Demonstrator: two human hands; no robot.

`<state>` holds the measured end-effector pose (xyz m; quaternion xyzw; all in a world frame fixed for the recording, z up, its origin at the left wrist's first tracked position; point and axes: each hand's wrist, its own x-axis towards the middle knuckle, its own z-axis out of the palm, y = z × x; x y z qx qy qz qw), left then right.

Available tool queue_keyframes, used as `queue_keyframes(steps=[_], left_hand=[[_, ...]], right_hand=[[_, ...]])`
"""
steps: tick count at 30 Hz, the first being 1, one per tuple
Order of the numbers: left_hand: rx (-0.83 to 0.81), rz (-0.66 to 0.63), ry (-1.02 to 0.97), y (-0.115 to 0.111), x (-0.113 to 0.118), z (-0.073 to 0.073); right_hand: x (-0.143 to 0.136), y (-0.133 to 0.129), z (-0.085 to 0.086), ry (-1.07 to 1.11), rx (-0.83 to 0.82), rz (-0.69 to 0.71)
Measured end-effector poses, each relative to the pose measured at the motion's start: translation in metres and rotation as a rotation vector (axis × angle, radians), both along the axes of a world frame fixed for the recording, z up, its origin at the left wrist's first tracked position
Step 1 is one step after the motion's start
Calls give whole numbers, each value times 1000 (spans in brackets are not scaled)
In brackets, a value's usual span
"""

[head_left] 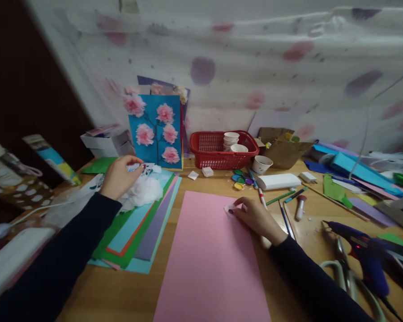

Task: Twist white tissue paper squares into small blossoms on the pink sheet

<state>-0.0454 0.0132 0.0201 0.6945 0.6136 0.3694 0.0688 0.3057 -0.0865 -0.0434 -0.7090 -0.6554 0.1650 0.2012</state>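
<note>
A pink sheet (208,259) lies at the middle front of the table. Near its upper right corner my right hand (255,219) pinches a small piece of white tissue (229,210) just over the paper. At the left, my left hand (122,174) hovers at a pile of white tissue (144,192), fingers bent toward a patterned scrap (151,169); whether it grips anything is too small to tell. Under the tissue, coloured sheets (154,232) in green, blue, orange and purple are fanned out.
A blue card with pink flowers (154,129) stands behind, beside a red basket (208,159) with paper cups. Paint pots (241,181), a brush (300,207), scissors (347,273) and a glue gun (366,250) with a red light lie rightward. A bottle (10,179) stands left.
</note>
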Motion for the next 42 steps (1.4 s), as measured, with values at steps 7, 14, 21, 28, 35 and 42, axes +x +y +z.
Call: queue_keyframes(steps=[7,14,21,28,35,42], left_hand=[[130,-792,69,-92,87,-43],[-286,-766,-333,-85,95,-71],[-394,-573,-966,-65,89,-55],[-155,-230,-705,-16,12,-39],[110,-249,-371,-34,50,-17],[149,-795,-108,-61,159,-37]], right_hand=[[0,18,21,19,-38,107],[-19,33,74,156,-85,223],[-101,43,68,458,-149,369],[-109,52,61,963,-304,291],[-84,38,49,1543,-395,220],[-52,9,33,1804,-327,125]])
